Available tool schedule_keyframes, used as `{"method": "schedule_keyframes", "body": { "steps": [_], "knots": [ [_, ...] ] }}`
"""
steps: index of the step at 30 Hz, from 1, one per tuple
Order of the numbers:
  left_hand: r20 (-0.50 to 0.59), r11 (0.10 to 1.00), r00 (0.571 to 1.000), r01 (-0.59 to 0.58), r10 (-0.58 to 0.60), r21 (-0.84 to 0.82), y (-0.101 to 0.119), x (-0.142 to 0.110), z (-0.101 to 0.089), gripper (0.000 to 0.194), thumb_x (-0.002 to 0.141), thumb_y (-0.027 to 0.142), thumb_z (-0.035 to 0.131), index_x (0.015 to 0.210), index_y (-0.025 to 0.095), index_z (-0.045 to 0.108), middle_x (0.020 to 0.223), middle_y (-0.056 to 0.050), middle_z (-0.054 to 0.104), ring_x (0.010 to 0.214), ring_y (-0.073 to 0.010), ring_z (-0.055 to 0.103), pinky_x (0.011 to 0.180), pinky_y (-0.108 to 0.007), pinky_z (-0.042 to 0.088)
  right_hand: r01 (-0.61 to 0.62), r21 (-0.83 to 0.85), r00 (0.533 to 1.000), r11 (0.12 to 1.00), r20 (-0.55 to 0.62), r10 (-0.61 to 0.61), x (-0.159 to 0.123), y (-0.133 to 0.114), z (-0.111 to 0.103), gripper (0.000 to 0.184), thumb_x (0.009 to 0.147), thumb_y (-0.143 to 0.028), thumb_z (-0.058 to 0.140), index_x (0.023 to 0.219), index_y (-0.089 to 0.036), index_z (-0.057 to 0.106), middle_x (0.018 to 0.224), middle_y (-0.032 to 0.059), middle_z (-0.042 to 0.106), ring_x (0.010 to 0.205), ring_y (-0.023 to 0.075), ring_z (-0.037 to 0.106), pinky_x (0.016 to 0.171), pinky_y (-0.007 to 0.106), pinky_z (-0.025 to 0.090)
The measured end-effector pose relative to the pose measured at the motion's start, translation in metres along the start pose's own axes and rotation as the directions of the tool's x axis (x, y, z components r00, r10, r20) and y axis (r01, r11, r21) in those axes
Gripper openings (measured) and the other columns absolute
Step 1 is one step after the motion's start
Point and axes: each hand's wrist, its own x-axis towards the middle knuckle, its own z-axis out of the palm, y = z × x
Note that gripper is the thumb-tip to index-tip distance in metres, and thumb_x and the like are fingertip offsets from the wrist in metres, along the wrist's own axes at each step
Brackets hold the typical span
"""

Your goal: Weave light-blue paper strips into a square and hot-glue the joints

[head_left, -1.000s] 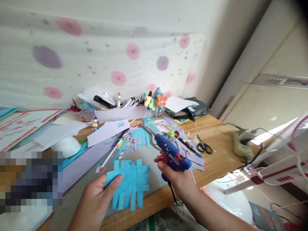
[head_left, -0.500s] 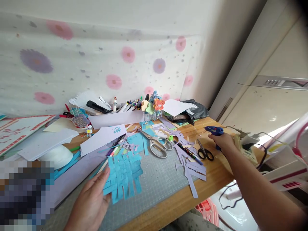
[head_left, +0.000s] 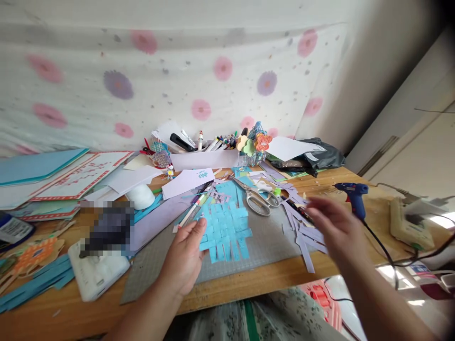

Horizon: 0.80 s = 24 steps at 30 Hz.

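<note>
In my left hand (head_left: 186, 253) is a woven mat of blue paper strips (head_left: 227, 229), its left edge pinched between thumb and fingers over the grey cutting mat (head_left: 263, 255). My right hand (head_left: 336, 225), somewhat blurred, hovers above the purple paper strips (head_left: 305, 251) with fingers stretched and nothing visible in them. Right of it a blue glue gun (head_left: 357, 194) stands on the wooden table, its nozzle pointing left. Large silver scissors (head_left: 258, 201) lie behind the woven mat. A dark patterned pen (head_left: 298, 210) is partly hidden behind my right hand.
A power strip (head_left: 408, 227) with cables sits at the right edge. Pens, paper flowers (head_left: 263, 142) and a black plastic bag (head_left: 320, 158) line the back. Left are framed sheets (head_left: 81, 175), a white box (head_left: 101, 279) and blue strips (head_left: 39, 284).
My right hand has let go of the glue gun, leaving it standing, and moved left toward the woven mat. The view has turned left. My left hand still holds the woven mat.
</note>
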Motion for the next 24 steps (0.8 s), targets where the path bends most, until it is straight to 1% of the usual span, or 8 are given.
{"method": "schedule_keyframes", "body": {
  "steps": [2, 5, 9, 13, 16, 18, 21, 24],
  "knots": [
    [0.030, 1.000, 0.999, -0.010, 0.010, 0.015, -0.001, -0.009, 0.001, 0.035, 0.066, 0.042, 0.078, 0.084, 0.014, 0.067, 0.078, -0.005, 0.069, 0.074, -0.0213, 0.066, 0.060, -0.028, 0.053, -0.157, 0.241, 0.930, 0.958, 0.363, 0.061, -0.013, -0.032, 0.038, 0.042, 0.076, -0.051, 0.064, 0.103, -0.018, 0.060, 0.086, 0.0075, 0.063, 0.079, 0.0201, 0.060, 0.068, 0.032, 0.049],
    [0.044, 0.999, 0.998, -0.039, 0.037, 0.030, -0.004, -0.021, 0.001, 0.032, 0.069, 0.043, 0.076, 0.084, 0.016, 0.067, 0.074, -0.003, 0.068, 0.070, -0.0184, 0.063, 0.057, -0.025, 0.052, -0.348, 0.364, 0.825, 0.864, 0.557, 0.098, -0.024, -0.063, 0.075, 0.041, 0.074, -0.053, 0.065, 0.093, -0.017, 0.059, 0.074, 0.0012, 0.057, 0.066, 0.0139, 0.054, 0.057, 0.025, 0.045],
    [0.088, 0.998, 0.995, -0.058, 0.056, 0.026, -0.002, -0.026, -0.003, 0.034, 0.070, 0.043, 0.074, 0.091, 0.017, 0.068, 0.084, -0.006, 0.070, 0.077, -0.0214, 0.064, 0.060, -0.027, 0.052, -0.406, 0.408, 0.828, 0.818, 0.542, 0.141, -0.030, -0.073, 0.095, 0.039, 0.067, -0.050, 0.072, 0.069, -0.017, 0.051, 0.057, -0.0056, 0.043, 0.051, 0.0070, 0.037, 0.048, 0.020, 0.031],
    [0.043, 0.976, 0.975, -0.218, 0.217, 0.021, 0.013, -0.011, -0.017, 0.039, 0.071, 0.039, 0.074, 0.104, 0.019, 0.066, 0.099, -0.007, 0.069, 0.084, -0.0198, 0.064, 0.067, -0.027, 0.053, -0.439, 0.420, 0.831, 0.794, 0.527, 0.180, -0.024, -0.068, 0.100, 0.041, 0.062, -0.049, 0.076, 0.065, -0.017, 0.049, 0.055, -0.0060, 0.044, 0.051, 0.0068, 0.035, 0.048, 0.020, 0.027],
    [-0.049, 0.943, 0.946, -0.316, 0.322, 0.104, 0.026, 0.008, -0.029, 0.027, 0.065, 0.035, 0.078, 0.082, 0.017, 0.067, 0.069, 0.000, 0.065, 0.065, -0.0123, 0.059, 0.060, -0.022, 0.051, -0.434, 0.434, 0.839, 0.789, 0.513, 0.179, -0.011, -0.065, 0.104, 0.040, 0.062, -0.047, 0.076, 0.063, -0.017, 0.049, 0.054, -0.0063, 0.043, 0.050, 0.0068, 0.036, 0.048, 0.020, 0.027],
    [-0.019, 0.913, 0.937, -0.335, 0.349, 0.232, 0.033, 0.021, -0.034, 0.024, 0.065, 0.036, 0.078, 0.072, 0.016, 0.066, 0.055, 0.003, 0.058, 0.054, -0.0092, 0.054, 0.054, -0.019, 0.047, -0.425, 0.448, 0.842, 0.787, 0.514, 0.162, 0.002, -0.065, 0.108, 0.039, 0.063, -0.046, 0.075, 0.063, -0.017, 0.049, 0.054, -0.0063, 0.043, 0.049, 0.0069, 0.036, 0.047, 0.020, 0.027],
    [0.033, 0.846, 0.928, -0.352, 0.371, 0.400, 0.038, 0.036, -0.033, 0.028, 0.070, 0.038, 0.073, 0.060, 0.016, 0.059, 0.047, 0.005, 0.053, 0.046, -0.0077, 0.049, 0.052, -0.019, 0.045, -0.412, 0.453, 0.838, 0.791, 0.529, 0.133, 0.025, -0.067, 0.120, 0.039, 0.063, -0.045, 0.076, 0.063, -0.017, 0.048, 0.053, -0.0064, 0.043, 0.049, 0.0063, 0.035, 0.046, 0.020, 0.025],
    [0.030, 0.853, 0.937, -0.329, 0.347, 0.405, 0.039, 0.049, -0.026, 0.031, 0.067, 0.041, 0.075, 0.061, 0.018, 0.055, 0.050, 0.006, 0.054, 0.048, -0.0083, 0.050, 0.051, -0.019, 0.045, -0.381, 0.433, 0.828, 0.817, 0.552, 0.094, 0.045, -0.067, 0.135, 0.038, 0.065, -0.045, 0.075, 0.064, -0.017, 0.049, 0.054, -0.0061, 0.043, 0.049, 0.0058, 0.033, 0.046, 0.019, 0.024]
  ]
}}
